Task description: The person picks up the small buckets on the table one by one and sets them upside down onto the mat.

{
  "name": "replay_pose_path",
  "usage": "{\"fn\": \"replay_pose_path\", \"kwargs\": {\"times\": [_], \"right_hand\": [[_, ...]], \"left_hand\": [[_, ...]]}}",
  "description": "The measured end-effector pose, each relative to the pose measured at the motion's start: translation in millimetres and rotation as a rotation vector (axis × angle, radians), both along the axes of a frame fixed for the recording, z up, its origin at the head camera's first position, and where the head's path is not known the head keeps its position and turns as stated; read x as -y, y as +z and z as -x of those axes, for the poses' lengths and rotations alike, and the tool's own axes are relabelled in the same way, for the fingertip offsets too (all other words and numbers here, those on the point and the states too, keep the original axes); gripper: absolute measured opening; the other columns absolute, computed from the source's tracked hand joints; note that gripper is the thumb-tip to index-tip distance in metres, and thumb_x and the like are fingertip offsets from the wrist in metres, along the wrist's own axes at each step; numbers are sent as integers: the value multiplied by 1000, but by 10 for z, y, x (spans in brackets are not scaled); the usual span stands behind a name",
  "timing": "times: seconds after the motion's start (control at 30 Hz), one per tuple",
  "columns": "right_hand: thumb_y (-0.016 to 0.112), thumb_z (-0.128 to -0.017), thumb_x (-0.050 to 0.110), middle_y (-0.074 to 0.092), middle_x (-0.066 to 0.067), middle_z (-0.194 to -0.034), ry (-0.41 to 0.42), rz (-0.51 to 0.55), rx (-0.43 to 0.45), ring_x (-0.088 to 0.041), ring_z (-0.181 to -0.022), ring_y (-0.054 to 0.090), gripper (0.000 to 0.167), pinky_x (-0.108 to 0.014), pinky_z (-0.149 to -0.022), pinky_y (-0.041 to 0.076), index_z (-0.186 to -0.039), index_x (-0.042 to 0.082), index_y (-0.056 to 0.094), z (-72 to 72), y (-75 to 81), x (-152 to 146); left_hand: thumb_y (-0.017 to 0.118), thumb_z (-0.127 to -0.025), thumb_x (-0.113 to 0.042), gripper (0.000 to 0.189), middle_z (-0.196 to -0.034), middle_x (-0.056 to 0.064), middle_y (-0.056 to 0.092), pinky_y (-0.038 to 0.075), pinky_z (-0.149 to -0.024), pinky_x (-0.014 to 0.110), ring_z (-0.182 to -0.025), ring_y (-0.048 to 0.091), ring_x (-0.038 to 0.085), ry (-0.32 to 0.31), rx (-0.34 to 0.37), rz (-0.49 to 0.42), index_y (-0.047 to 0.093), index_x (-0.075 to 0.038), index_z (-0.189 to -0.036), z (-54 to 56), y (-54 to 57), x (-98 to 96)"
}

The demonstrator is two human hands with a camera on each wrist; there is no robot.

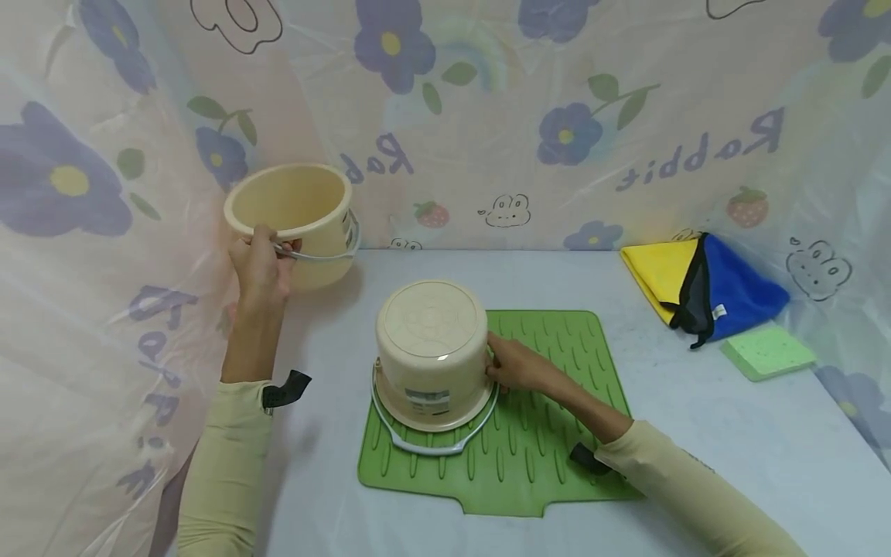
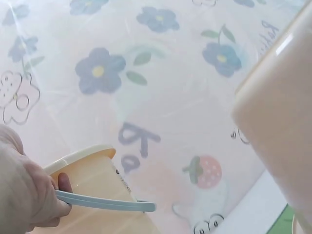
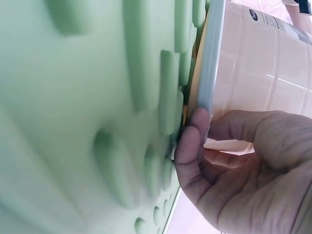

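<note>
At the back left my left hand [image 1: 263, 263] grips an upright cream bucket [image 1: 327, 267] at its near rim, with the grey handle [image 2: 100, 200] against the fingers. Whether that bucket's base touches the table cannot be told. A second cream bucket [image 1: 433, 333] stands upside down on a green drying mat [image 1: 550, 433], its grey handle [image 1: 428, 449] lying forward on the mat. My right hand [image 1: 518, 363] is at this bucket's right side, low by the rim. In the right wrist view its thumb and curled fingers [image 3: 187, 151] pinch the rim and handle end.
A folded yellow cloth [image 1: 661, 271] and a blue cloth [image 1: 741, 290] with black mesh lie at the back right. A light green sponge [image 1: 768, 352] sits in front of them. A patterned plastic curtain [image 1: 473, 131] hangs behind and along both sides of the white table [image 1: 320, 495].
</note>
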State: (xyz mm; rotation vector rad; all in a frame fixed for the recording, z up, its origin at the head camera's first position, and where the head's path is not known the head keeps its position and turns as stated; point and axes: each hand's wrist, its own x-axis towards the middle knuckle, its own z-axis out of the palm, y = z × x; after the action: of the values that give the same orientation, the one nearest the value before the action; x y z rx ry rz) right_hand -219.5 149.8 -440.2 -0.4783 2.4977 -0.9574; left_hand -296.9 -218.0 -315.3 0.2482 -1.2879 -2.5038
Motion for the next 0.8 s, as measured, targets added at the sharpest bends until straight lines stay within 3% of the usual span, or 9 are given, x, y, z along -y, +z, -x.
{"fn": "replay_pose_path", "kwargs": {"times": [0.17, 0.27, 0.4, 0.5, 0.8], "right_hand": [[55, -103, -2, 68, -13, -83, 1, 1, 1, -21, -63, 65, 74, -31, -54, 54, -167, 10, 19, -9, 21, -4], [55, -103, -3, 68, -13, -82, 9, 4, 1, -21, -62, 65, 75, -30, -54, 54, -167, 10, 18, -12, 23, -4], [55, -103, -3, 68, -13, -83, 7, 7, 9, -21, -62, 64, 76, -30, -53, 53, -167, 11, 17, -8, 13, -4], [55, -103, -4, 68, -13, -84, 4, 11, 12, -21, -63, 64, 76, -31, -53, 53, -167, 12, 18, -6, 1, -2], [55, -102, -5, 69, -14, -85, 14, 28, 6, -21, -61, 64, 78, -32, -54, 55, -168, 12, 16, -19, -7, -13]], "left_hand": [[38, -102, 1, 67, -113, 7, 50, 51, -77, 22, -74, 47, 13, -50, -36, 5, 16, -4, -165, -121, 165, -98], [39, -101, 1, 60, -117, 9, 50, 52, -75, 22, -75, 47, 13, -64, -37, -20, 26, -1, -160, -202, 254, -144], [40, -102, 2, 48, -109, 10, 50, 56, -74, 24, -72, 48, 14, -89, -36, -41, 32, 5, -149, -314, 346, -183], [41, -102, 3, 51, -107, 10, 50, 57, -73, 24, -71, 49, 14, -113, -55, -41, 31, 4, -151, -389, 400, -205], [47, -103, -1, 56, -113, 10, 47, 58, -74, 23, -72, 49, 12, -162, -124, 44, 28, 0, -156, -555, 548, -332]]}}
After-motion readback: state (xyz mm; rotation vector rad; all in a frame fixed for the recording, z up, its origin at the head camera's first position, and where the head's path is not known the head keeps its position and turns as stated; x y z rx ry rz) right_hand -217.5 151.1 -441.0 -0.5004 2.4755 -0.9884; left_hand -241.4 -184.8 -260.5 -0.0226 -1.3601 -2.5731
